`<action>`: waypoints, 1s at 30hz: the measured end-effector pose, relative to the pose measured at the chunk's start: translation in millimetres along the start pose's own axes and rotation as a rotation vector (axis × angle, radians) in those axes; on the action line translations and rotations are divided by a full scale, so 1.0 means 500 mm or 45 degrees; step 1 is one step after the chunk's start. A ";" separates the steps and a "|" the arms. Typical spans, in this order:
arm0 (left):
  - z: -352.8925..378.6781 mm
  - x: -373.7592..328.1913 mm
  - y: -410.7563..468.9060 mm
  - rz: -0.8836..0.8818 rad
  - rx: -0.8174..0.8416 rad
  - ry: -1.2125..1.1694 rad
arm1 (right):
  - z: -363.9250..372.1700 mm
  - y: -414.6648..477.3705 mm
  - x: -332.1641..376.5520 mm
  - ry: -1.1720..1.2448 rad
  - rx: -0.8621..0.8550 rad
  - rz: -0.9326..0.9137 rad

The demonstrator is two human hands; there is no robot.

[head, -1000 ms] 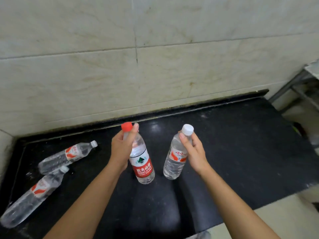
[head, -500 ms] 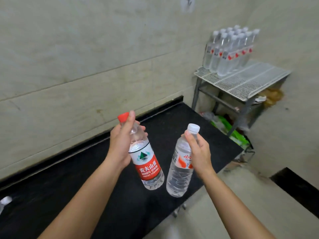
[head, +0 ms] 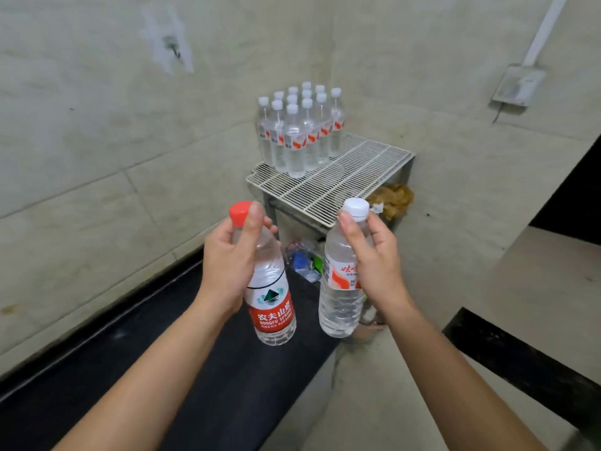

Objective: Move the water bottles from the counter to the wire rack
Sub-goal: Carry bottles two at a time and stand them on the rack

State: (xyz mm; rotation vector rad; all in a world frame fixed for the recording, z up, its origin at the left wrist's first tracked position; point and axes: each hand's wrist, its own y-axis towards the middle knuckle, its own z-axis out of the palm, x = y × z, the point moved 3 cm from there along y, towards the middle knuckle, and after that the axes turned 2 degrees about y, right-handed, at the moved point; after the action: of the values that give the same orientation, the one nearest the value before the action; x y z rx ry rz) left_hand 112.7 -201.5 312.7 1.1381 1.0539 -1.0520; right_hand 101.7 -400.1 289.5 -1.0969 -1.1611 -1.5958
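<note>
The left hand [head: 227, 265] grips a red-capped bottle [head: 271, 297] and the right hand [head: 374, 265] a white-capped bottle [head: 341, 288], both aloft over the counter [head: 162, 369], mid-carry; next, stand them on the far wire rack [head: 357, 177] beside the bottles already there [head: 300, 131].

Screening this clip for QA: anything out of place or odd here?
The red-cap bottle in the left hand has a different cap and label from the white-cap bottle in the right hand and the group on the rack. Litter lies under the rack. No spill shows.
</note>
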 end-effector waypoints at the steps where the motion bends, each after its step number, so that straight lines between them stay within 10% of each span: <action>1: 0.023 0.005 0.029 0.027 0.002 -0.007 | -0.014 0.034 0.001 0.006 0.005 -0.018; 17: 0.326 0.077 0.502 0.386 -0.137 0.155 | -0.174 0.585 -0.035 -0.173 0.140 -0.133; 30: 0.440 0.208 0.658 0.349 -0.672 0.642 | -0.253 0.940 -0.180 -0.139 0.559 -0.101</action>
State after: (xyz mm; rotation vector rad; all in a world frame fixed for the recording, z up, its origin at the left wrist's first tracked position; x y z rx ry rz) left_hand 474.2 -391.9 290.8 1.0840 1.4137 -0.2352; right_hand 552.3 -605.3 283.0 -0.8631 -1.5541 -1.2645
